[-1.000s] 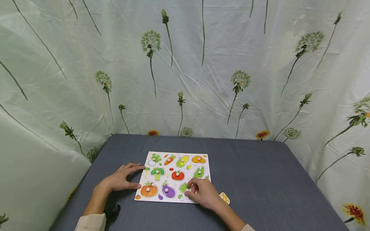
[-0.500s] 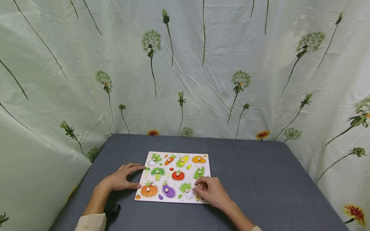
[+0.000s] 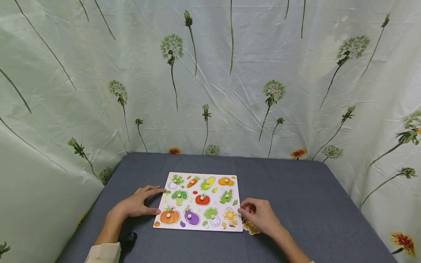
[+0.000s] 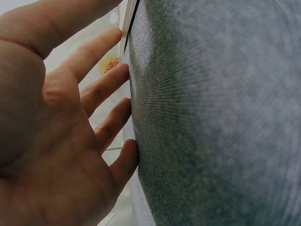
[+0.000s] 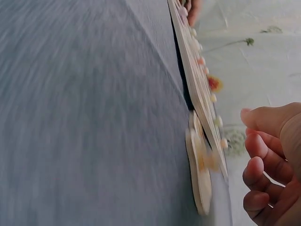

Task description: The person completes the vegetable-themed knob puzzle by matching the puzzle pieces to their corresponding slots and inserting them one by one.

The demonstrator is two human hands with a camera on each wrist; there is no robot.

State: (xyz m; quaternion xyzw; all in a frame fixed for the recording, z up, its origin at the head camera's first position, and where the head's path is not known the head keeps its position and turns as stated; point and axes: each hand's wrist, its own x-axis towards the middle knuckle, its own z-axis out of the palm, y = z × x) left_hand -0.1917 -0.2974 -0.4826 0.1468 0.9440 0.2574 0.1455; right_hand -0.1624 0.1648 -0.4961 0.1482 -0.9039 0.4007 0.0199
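A white knobbed vegetable puzzle board [image 3: 215,201] lies on the table in the head view. My left hand [image 3: 136,203] rests at its left edge with the fingers spread; the left wrist view shows fingertips [image 4: 123,73] against the table and board edge. My right hand [image 3: 260,215] hovers just off the board's right edge, fingers loosely curled with nothing between them in the right wrist view. Under it lies a loose yellow mushroom piece [image 3: 251,227], partly hidden by the hand. A printed mushroom [image 3: 231,217] shows in the board's lower right. The cabbage piece [image 3: 212,217] sits in its recess.
Other knobbed pieces sit in the board, including a pumpkin [image 3: 170,216], an eggplant [image 3: 192,217] and a tomato [image 3: 202,199]. A small black object [image 3: 129,241] lies by the left forearm. A dandelion-print curtain [image 3: 223,91] hangs behind the grey table [image 3: 289,197].
My right hand has left the cabbage piece and moved right, off the board to the mushroom piece. The printed mushroom has come into view. The left hand has stayed still.
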